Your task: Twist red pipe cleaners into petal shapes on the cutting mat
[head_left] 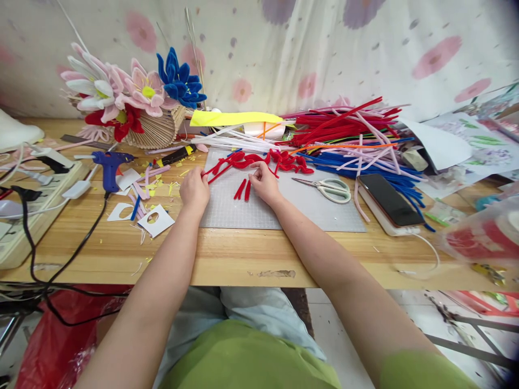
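My left hand (195, 189) is closed around a red pipe cleaner (221, 172), which slants up and to the right out of the fingers. Over the grey cutting mat (324, 216), my right hand (264, 183) has its fingers curled together; what they hold, if anything, is hidden. Just below its fingertips lie a few short red pipe cleaner pieces (240, 189). Behind both hands, a row of bent red pipe cleaner loops (284, 161) lies along the mat's far part. Scissors with pale handles (333, 190) rest on the mat to the right.
Bundled pipe cleaners (344, 129) lie at the back. A blue glue gun (111, 167), cut white cards (157, 220) and a power strip (32, 216) are on the left. Fuzzy flowers (141, 89) stand behind. A phone (391, 200) lies right, near a plastic cup (484, 237).
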Motion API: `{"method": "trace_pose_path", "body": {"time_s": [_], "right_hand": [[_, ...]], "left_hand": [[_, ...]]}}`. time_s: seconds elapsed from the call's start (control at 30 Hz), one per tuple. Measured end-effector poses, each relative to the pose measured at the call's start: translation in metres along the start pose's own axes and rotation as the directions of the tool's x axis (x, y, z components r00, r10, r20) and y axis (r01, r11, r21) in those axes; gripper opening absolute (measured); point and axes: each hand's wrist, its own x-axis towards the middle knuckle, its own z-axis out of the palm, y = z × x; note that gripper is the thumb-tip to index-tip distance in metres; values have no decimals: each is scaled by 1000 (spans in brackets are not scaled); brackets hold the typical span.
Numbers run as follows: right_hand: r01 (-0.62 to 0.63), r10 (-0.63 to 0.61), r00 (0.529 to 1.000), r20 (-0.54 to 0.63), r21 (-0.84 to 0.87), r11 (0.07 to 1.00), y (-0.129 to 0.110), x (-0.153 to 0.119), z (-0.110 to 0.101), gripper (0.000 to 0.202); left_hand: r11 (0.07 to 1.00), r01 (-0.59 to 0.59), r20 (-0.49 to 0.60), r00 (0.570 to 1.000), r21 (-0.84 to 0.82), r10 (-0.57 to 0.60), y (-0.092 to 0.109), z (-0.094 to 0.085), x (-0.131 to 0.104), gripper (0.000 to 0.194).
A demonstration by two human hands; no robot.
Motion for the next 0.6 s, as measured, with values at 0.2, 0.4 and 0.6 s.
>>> {"method": "trace_pose_path", "body": {"time_s": [0.2,0.4,0.6], "right_hand": [[166,-193,980,-51,-328,930,-16,-4,-9,38],[289,-347,938,-3,-549,785,-20,-2,-12,27],[180,-239,954,-179,-294,939,-13,1,-9,21]], "left_hand": [[989,-143,-128,982,-24,139,11,-9,-4,16],[944,-328,-92,942,-47,323,28,-12,-15,16],[940,-314,-80,949,-130,306,22,-6,-14,20]]}}
